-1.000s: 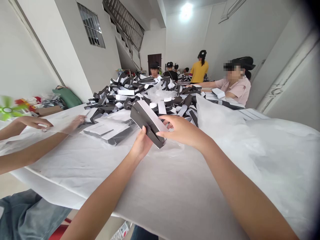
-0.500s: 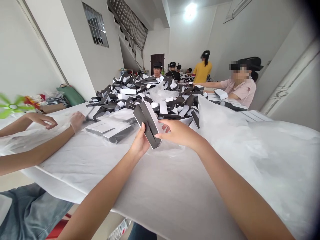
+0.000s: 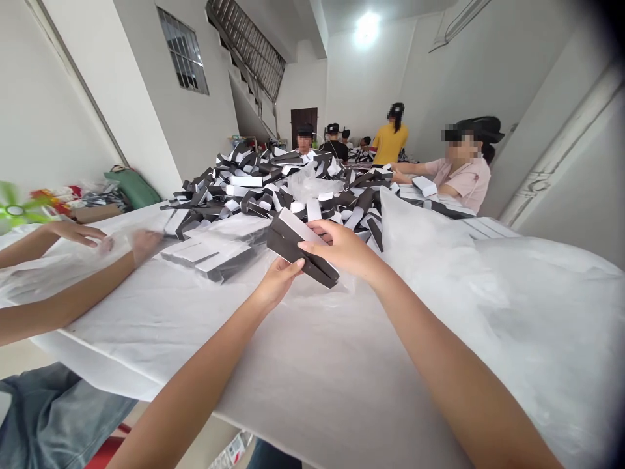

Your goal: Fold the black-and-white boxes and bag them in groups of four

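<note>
Nearest is the pale table covering (image 3: 312, 365), and over it the person's left hand (image 3: 278, 283) holds the near-left edge of a black-and-white box (image 3: 291, 242), thumb on the dark face. The right hand (image 3: 347, 249) grips the same box from the right, its thumb on that face too and its fingers over the white side; both grasps are narrow. The box sits between the hands, tilted, around the middle of the scene. To manage this hold well, pressure should probably be light and even, since the walls look like thin card, with thumbs clear of the gap and the long edges square. Its black face has a lengthwise slit; its far-right side is plain white. Beyond, at left, lies a plastic-wrapped bundle (image 3: 215, 254), then a heap of similar pieces (image 3: 244, 182), and farther off a worker in yellow (image 3: 389, 143)
</note>
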Action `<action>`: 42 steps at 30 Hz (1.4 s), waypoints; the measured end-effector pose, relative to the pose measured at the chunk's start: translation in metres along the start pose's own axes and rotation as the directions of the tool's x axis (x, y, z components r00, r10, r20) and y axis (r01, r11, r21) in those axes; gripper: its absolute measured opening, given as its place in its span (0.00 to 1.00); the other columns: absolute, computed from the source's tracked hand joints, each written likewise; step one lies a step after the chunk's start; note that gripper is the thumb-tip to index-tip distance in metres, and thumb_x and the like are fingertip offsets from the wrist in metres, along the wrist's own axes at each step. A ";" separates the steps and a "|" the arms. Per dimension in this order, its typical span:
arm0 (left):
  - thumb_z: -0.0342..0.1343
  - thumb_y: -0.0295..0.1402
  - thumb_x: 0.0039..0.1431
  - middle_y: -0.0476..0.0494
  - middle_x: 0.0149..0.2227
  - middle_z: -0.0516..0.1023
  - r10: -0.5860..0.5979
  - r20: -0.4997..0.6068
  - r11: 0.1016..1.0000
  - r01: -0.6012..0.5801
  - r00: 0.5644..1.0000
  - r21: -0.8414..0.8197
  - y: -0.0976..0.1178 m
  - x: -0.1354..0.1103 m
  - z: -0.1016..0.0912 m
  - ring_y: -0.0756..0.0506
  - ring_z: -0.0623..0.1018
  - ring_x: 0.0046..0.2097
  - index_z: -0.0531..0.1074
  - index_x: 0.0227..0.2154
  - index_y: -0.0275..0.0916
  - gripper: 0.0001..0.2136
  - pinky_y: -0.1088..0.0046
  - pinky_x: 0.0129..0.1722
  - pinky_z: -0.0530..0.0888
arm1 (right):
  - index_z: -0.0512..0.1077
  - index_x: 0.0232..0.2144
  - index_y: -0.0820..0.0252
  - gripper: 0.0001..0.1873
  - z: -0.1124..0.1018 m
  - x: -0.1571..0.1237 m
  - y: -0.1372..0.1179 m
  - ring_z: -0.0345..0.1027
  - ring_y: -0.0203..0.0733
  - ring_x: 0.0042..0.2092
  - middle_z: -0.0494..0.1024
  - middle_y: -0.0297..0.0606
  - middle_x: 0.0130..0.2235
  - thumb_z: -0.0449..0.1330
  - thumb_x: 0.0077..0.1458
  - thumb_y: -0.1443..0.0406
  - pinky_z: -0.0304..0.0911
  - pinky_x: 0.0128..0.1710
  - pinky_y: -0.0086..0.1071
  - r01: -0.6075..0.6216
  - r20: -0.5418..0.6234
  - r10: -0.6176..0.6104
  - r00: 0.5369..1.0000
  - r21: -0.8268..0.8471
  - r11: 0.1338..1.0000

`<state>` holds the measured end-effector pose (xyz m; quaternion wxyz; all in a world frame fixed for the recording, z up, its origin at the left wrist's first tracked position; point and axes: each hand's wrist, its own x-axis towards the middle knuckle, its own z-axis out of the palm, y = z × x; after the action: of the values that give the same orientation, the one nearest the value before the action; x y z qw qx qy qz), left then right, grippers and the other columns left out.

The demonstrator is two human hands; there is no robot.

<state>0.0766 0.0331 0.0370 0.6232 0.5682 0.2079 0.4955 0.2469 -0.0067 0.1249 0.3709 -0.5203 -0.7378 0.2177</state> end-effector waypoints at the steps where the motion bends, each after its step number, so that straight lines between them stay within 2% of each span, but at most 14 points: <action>1: 0.66 0.40 0.52 0.44 0.43 0.78 -0.017 -0.011 0.999 0.017 1.000 0.044 -0.001 0.000 -0.001 0.41 0.73 0.49 0.75 0.41 0.40 0.14 0.63 0.50 0.66 | 0.68 0.54 0.53 0.28 -0.003 0.000 0.000 0.67 0.46 0.54 0.71 0.41 0.57 0.61 0.54 0.50 0.63 0.49 0.38 -0.006 0.021 0.006 1.000 0.007 1.000; 5: 0.68 0.38 0.48 0.48 0.34 0.76 -0.051 -0.050 0.995 0.056 0.997 0.085 -0.005 0.000 -0.003 0.46 0.74 0.39 0.76 0.35 0.40 0.13 0.67 0.42 0.69 | 0.71 0.51 0.55 0.26 -0.011 -0.001 0.003 0.69 0.45 0.52 0.74 0.42 0.54 0.63 0.52 0.53 0.64 0.50 0.37 -0.009 0.100 0.008 0.995 0.009 1.000; 11: 0.68 0.37 0.50 0.43 0.42 0.79 -0.077 0.017 0.997 0.077 0.997 0.007 -0.012 -0.001 -0.003 0.39 0.75 0.50 0.76 0.41 0.41 0.15 0.57 0.54 0.68 | 0.74 0.47 0.54 0.19 -0.006 -0.001 0.008 0.70 0.46 0.51 0.77 0.40 0.50 0.60 0.56 0.53 0.63 0.49 0.37 0.018 0.132 -0.011 0.991 -0.050 0.999; 15: 0.67 0.36 0.52 0.41 0.47 0.79 -0.050 0.043 0.996 0.053 0.998 -0.069 -0.011 0.000 -0.005 0.35 0.73 0.57 0.76 0.44 0.40 0.16 0.53 0.61 0.64 | 0.69 0.56 0.52 0.29 -0.003 -0.002 0.007 0.65 0.50 0.57 0.71 0.42 0.58 0.57 0.56 0.47 0.62 0.52 0.39 -0.017 0.088 0.026 0.996 -0.092 0.996; 19: 0.65 0.38 0.54 0.39 0.48 0.79 0.044 -0.006 0.981 -0.044 0.999 -0.188 -0.002 0.003 -0.008 0.35 0.70 0.60 0.77 0.41 0.37 0.15 0.55 0.62 0.64 | 0.53 0.66 0.46 0.42 -0.011 -0.008 -0.001 0.61 0.52 0.61 0.61 0.41 0.65 0.55 0.54 0.42 0.61 0.53 0.41 -0.035 0.092 0.047 0.995 -0.126 0.991; 22: 0.65 0.41 0.53 0.42 0.48 0.79 0.110 -0.125 0.956 -0.139 0.986 -0.259 0.003 0.007 -0.011 0.38 0.71 0.59 0.77 0.40 0.38 0.15 0.58 0.61 0.66 | 0.44 0.68 0.42 0.47 -0.016 -0.014 -0.007 0.66 0.50 0.56 0.65 0.40 0.63 0.61 0.51 0.48 0.64 0.48 0.38 0.023 0.124 -0.003 0.992 -0.159 0.987; 25: 0.65 0.42 0.53 0.42 0.48 0.79 0.132 -0.160 0.954 -0.170 0.978 -0.248 0.006 0.008 -0.014 0.39 0.72 0.57 0.77 0.40 0.38 0.15 0.60 0.59 0.68 | 0.49 0.66 0.41 0.44 -0.016 -0.018 -0.013 0.68 0.48 0.53 0.69 0.38 0.59 0.63 0.51 0.55 0.64 0.44 0.35 0.075 0.125 -0.049 0.991 -0.208 0.975; 28: 0.62 0.46 0.55 0.40 0.44 0.80 0.190 -0.153 0.977 -0.202 0.970 -0.066 0.010 0.007 -0.015 0.37 0.74 0.54 0.76 0.38 0.37 0.16 0.58 0.54 0.71 | 0.58 0.63 0.44 0.36 -0.020 -0.023 -0.020 0.68 0.48 0.52 0.70 0.38 0.58 0.61 0.53 0.58 0.64 0.44 0.36 0.094 0.085 -0.074 0.994 -0.259 0.961; 30: 0.61 0.45 0.55 0.40 0.43 0.79 0.299 -0.205 0.949 -0.269 0.932 0.163 0.015 0.003 -0.016 0.36 0.74 0.52 0.76 0.39 0.39 0.16 0.58 0.51 0.70 | 0.59 0.62 0.44 0.35 -0.031 -0.031 -0.026 0.69 0.48 0.51 0.72 0.37 0.56 0.61 0.53 0.59 0.64 0.44 0.36 0.092 0.058 -0.078 0.995 -0.306 0.947; 32: 0.62 0.41 0.54 0.41 0.46 0.77 0.426 -0.244 0.860 -0.307 0.871 0.407 0.021 0.000 -0.019 0.37 0.73 0.51 0.73 0.47 0.42 0.18 0.60 0.52 0.68 | 0.60 0.62 0.43 0.34 -0.046 -0.044 -0.031 0.70 0.51 0.49 0.73 0.37 0.53 0.61 0.53 0.58 0.64 0.43 0.37 0.054 -0.010 -0.063 0.998 -0.383 0.922; 34: 0.65 0.37 0.51 0.40 0.51 0.74 0.504 -0.206 0.742 -0.298 0.839 0.600 0.025 -0.003 -0.024 0.37 0.70 0.54 0.69 0.54 0.45 0.26 0.59 0.56 0.63 | 0.62 0.61 0.43 0.34 -0.061 -0.061 -0.034 0.71 0.54 0.48 0.75 0.38 0.50 0.62 0.52 0.56 0.64 0.40 0.39 -0.008 -0.080 -0.033 0.996 -0.462 0.887; 38: 0.67 0.34 0.44 0.39 0.58 0.67 0.480 -0.053 0.513 -0.231 0.876 0.827 0.019 -0.001 -0.037 0.32 0.62 0.60 0.66 0.57 0.47 0.34 0.54 0.61 0.54 | 0.67 0.56 0.41 0.30 -0.072 -0.087 -0.036 0.73 0.51 0.37 0.78 0.39 0.40 0.63 0.49 0.54 0.62 0.29 0.36 -0.065 -0.044 0.049 0.998 -0.561 0.825; 40: 0.66 0.32 0.45 0.39 0.53 0.71 0.423 -0.095 0.470 -0.128 0.901 0.873 0.011 0.003 -0.044 0.31 0.63 0.58 0.69 0.54 0.45 0.30 0.53 0.60 0.55 | 0.72 0.48 0.44 0.21 -0.063 -0.088 -0.040 0.72 0.47 0.32 0.78 0.38 0.36 0.62 0.50 0.56 0.59 0.26 0.35 -0.085 -0.009 0.100 0.995 -0.607 0.790; 42: 0.62 0.30 0.47 0.39 0.44 0.75 0.362 -0.205 0.467 0.014 0.909 0.884 0.005 0.007 -0.051 0.33 0.70 0.51 0.74 0.47 0.43 0.21 0.57 0.55 0.62 | 0.75 0.37 0.48 0.11 -0.047 -0.080 -0.045 0.71 0.45 0.30 0.78 0.39 0.33 0.61 0.49 0.59 0.58 0.24 0.34 -0.106 0.058 0.186 0.981 -0.642 0.759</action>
<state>0.0354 0.0643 0.0299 0.1432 0.7197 0.4812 0.4795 0.2707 -0.1002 0.1611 0.1107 -0.6570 -0.7456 0.0141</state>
